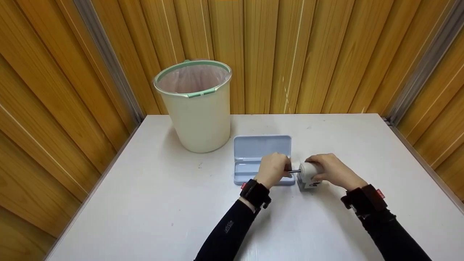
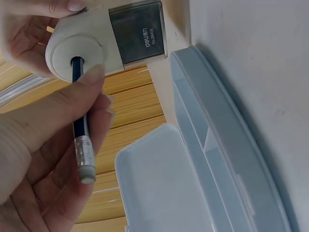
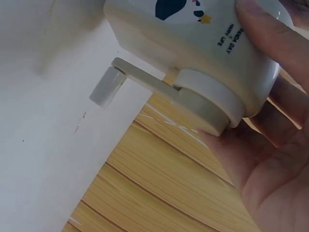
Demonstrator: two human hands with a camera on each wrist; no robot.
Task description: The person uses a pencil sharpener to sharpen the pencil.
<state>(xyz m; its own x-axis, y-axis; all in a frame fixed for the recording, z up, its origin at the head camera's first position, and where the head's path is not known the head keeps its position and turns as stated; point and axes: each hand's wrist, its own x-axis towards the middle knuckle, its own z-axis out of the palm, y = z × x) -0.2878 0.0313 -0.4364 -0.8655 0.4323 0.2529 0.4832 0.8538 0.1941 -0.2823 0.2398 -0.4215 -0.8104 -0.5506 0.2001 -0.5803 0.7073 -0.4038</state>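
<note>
A dark pencil (image 2: 80, 126) with a metal ferrule and eraser end is pinched between the thumb and fingers of my left hand (image 1: 272, 169). Its other end sits in the round hole of a cream pencil sharpener (image 1: 308, 173), so the tip is hidden. My right hand (image 1: 335, 170) grips the sharpener's body from the right and above. In the right wrist view the sharpener's crank handle (image 3: 145, 81) sticks out with its grey knob, and a panda print shows on the side. A dark see-through shavings drawer (image 2: 139, 34) forms the sharpener's base.
A light blue pencil case (image 1: 262, 146) lies with its lid up beside and behind my left hand. Farther back to the left stands a cream bin (image 1: 203, 119) with a green rim and a liner. Wood-patterned panels (image 1: 261, 54) border the white table (image 1: 145, 206).
</note>
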